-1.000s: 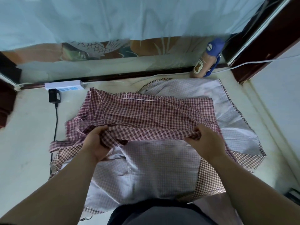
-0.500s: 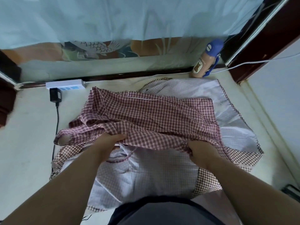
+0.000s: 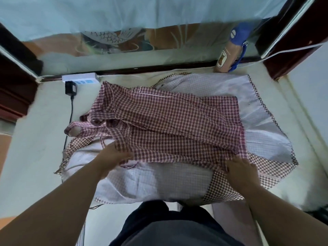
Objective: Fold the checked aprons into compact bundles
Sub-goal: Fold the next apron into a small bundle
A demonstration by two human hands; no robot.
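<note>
**Two aprons stacked, both hands on the top one**

Count: 2 aprons, 2 hands, 1 power strip, 1 plug adapter, 1 bottle.

- Dark checked apron: on top, mid-surface, spread wide and rumpled. Its left end is bunched with a strap loop sticking out. A white-stitched hem runs along the far edge.
- Pale apron: flat underneath, light side up with a checked border. It sticks out past the top one on the near, right and far sides.
- Left hand: at the near-left edge of the dark checked apron. Its fingers go under the cloth and are hidden, so I cannot tell whether they pinch it.
- Right hand: at the near-right corner, fingers curled onto the hem and holding it.
- Both aprons lie on a cream surface.
- Power strip: white, at the far-left edge, with the black adapter plugged in and its cord running toward the near side.
- Bottle: tan with a blue cap, far right, leaning just beyond the pale apron.
</note>
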